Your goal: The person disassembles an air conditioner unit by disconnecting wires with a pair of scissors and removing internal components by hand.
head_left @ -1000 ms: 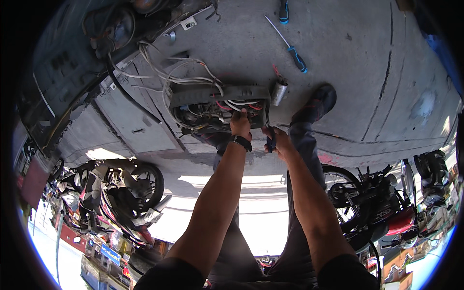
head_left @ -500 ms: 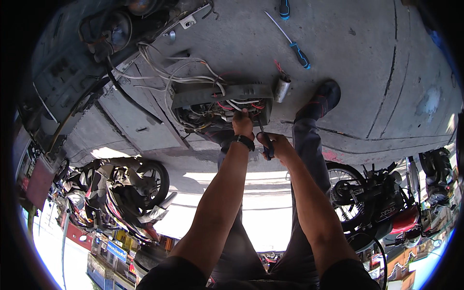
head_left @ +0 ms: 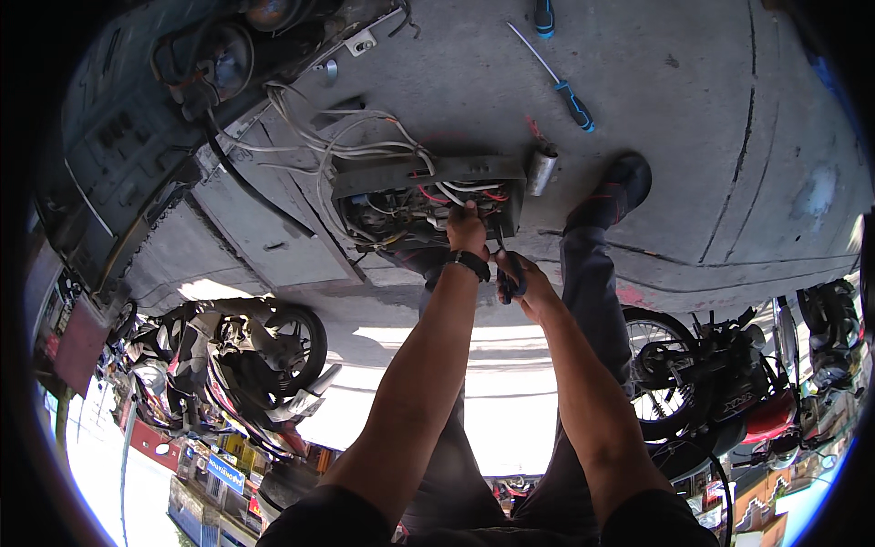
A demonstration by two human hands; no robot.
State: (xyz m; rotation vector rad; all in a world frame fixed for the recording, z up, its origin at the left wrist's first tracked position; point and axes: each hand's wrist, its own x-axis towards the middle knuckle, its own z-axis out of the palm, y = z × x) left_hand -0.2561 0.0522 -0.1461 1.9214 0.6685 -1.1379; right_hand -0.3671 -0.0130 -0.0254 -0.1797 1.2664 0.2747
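An open grey box [head_left: 492, 168] full of wiring and electrical parts lies on the concrete between my feet. My left hand [head_left: 468, 230], with a black watch [head_left: 469, 264] on its wrist, is closed over the box's near side among the wires. What its fingers grip is hidden. My right hand [head_left: 529, 287] is wrapped around a dark-handled hand tool [head_left: 515, 273]. The tool's narrow end points at the box's near right corner; I cannot make out its kind. Pale cables [head_left: 365, 141] run from the box toward the upper left.
Right of the box lies a silver cylinder [head_left: 543, 173] with red wires. Farther off are a blue-and-black screwdriver [head_left: 576, 108] and another blue handle [head_left: 544, 18]. A machine body [head_left: 109, 137] stands at left. Motorcycles [head_left: 292, 346] are parked behind on both sides.
The whole view has shifted slightly, so things sit a little farther right. Both hands stay at the box, and the dark-handled tool has turned slightly in my right hand.
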